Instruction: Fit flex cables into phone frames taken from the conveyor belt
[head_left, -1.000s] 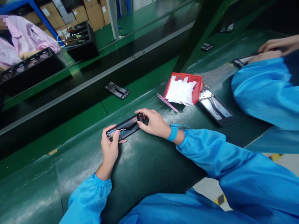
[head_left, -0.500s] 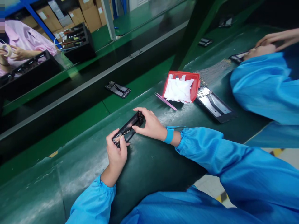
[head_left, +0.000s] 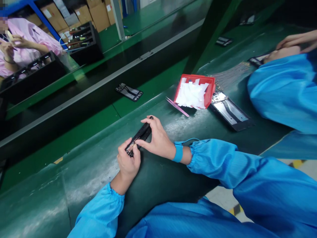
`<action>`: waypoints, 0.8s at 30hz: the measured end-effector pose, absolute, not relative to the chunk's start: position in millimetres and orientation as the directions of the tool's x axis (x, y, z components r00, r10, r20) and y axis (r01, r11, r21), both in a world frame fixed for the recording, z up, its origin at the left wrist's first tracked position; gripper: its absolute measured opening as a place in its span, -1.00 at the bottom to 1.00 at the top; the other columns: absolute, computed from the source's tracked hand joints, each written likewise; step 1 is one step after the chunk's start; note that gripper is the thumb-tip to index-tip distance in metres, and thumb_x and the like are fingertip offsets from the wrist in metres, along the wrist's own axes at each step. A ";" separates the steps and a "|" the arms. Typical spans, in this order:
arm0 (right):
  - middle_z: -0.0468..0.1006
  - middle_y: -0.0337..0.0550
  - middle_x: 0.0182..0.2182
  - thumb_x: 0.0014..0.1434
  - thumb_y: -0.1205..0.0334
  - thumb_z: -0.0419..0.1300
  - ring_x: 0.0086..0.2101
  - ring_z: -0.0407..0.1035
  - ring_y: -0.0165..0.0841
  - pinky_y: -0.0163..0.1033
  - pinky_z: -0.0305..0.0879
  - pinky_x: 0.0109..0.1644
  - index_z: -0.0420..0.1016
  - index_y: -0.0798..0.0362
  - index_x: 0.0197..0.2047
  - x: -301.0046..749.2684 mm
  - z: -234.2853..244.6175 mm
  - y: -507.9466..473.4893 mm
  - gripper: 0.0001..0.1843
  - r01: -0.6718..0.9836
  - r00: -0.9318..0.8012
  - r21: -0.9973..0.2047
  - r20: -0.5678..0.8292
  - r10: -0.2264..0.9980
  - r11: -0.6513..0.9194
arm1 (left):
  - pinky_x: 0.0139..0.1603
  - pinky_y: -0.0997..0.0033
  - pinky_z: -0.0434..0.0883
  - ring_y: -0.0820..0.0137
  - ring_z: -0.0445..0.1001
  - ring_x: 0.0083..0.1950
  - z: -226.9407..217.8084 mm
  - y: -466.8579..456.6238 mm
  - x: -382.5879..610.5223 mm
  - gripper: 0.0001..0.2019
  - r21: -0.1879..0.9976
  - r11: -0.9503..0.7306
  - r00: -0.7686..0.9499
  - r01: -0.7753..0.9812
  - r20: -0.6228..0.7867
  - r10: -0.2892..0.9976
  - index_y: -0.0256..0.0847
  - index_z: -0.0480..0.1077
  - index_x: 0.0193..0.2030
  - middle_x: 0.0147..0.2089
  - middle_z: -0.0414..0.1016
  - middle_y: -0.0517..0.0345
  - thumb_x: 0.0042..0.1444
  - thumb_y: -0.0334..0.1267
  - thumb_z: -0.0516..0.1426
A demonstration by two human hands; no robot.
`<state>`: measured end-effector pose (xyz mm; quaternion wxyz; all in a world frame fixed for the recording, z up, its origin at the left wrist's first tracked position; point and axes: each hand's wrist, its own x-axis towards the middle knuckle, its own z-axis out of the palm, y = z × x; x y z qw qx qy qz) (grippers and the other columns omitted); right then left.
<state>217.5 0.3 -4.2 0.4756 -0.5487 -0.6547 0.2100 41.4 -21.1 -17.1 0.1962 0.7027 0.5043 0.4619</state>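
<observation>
Gripping a phone frame (head_left: 142, 134) from both ends, the person's two hands meet at the middle of the green mat (head_left: 163, 188). The left hand (head_left: 128, 162) pinches its near left end between thumb and fingers; the right hand (head_left: 159, 138) hooks fingers over its far right end, its thumb stretched wide toward the left thumb. Tilted nearly edge-on, the frame is partly covered by fingers, and whether it touches the mat is hard to tell. Beyond the right hand, pink tweezers (head_left: 177, 107) lie beside a red bin (head_left: 210, 92) heaped with white strips (head_left: 192, 94), which block the way on that side. Right of the bin lies a second phone frame (head_left: 230, 110), with a co-worker's blue sleeve (head_left: 284, 92) farther right. Beyond the left hand, a third phone frame (head_left: 130, 92) lies on the far side, short of a metal rail (head_left: 119, 72).
</observation>
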 end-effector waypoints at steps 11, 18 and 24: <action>0.47 -0.02 -0.08 0.22 0.45 0.07 -0.09 0.42 -0.16 0.00 0.44 0.06 0.44 0.04 0.20 256.0 -7.0 26.1 -0.51 0.436 -0.240 -0.762 0.414 0.878 0.479 | -0.78 0.55 0.31 0.52 0.35 -0.73 13.4 6.8 29.3 -0.64 0.961 -0.017 -0.123 0.276 0.053 0.991 -0.23 0.42 0.00 -0.42 0.45 0.31 0.17 -0.06 0.28; 0.55 0.08 -0.15 0.42 0.28 0.05 -0.14 0.42 -0.05 0.08 0.39 -0.04 0.50 0.14 0.14 245.9 0.8 5.8 -0.67 0.604 -0.465 -0.510 0.398 0.791 0.612 | -0.82 0.59 0.24 0.59 0.25 -0.72 8.6 3.6 31.2 -0.71 0.963 0.093 0.057 0.255 -0.111 0.992 -0.21 0.47 -0.07 -0.41 0.41 0.31 0.10 -0.14 0.30; 0.57 -0.01 -0.10 0.43 0.26 0.04 -0.09 0.46 -0.13 0.00 0.43 0.01 0.50 0.03 0.12 244.4 0.4 5.3 -0.70 0.457 -0.356 -0.784 0.272 0.894 0.421 | -0.64 0.52 0.45 0.38 0.55 -0.36 2.3 8.2 25.5 -0.41 0.994 0.106 0.175 -0.004 -0.104 0.979 -0.08 0.30 0.33 0.05 0.52 -0.06 0.25 0.12 0.21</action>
